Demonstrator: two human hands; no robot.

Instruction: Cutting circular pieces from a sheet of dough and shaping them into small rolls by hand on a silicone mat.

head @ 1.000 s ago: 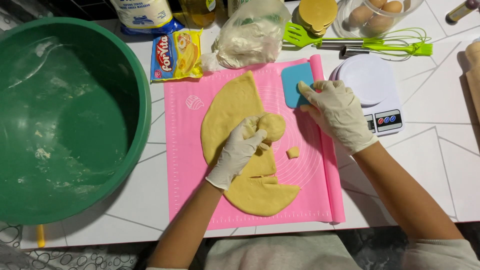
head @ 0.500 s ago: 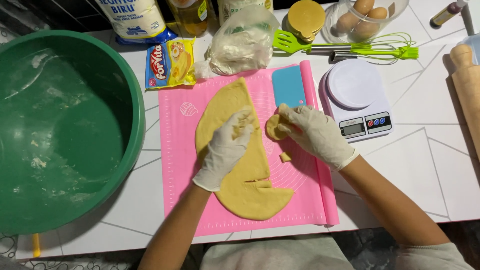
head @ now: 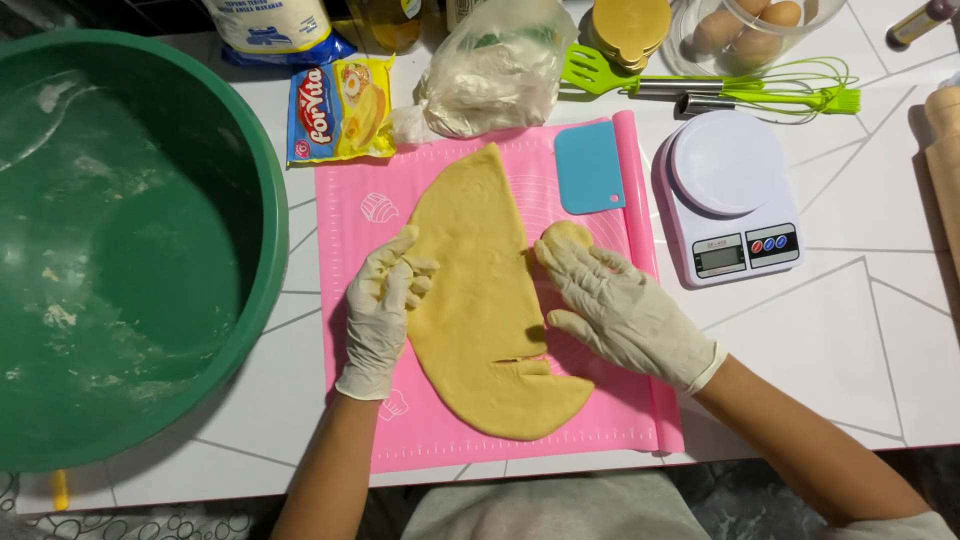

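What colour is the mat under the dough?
Pink mat, seen clearly in the head view.

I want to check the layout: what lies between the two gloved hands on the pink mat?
In the head view, the flat yellow dough sheet lies between the left hand and the right hand.

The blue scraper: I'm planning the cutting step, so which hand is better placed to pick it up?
Probably the right hand. Its fingers rest on a small dough piece just below the blue scraper, while the left hand lies across the rolled dough, on its far side.
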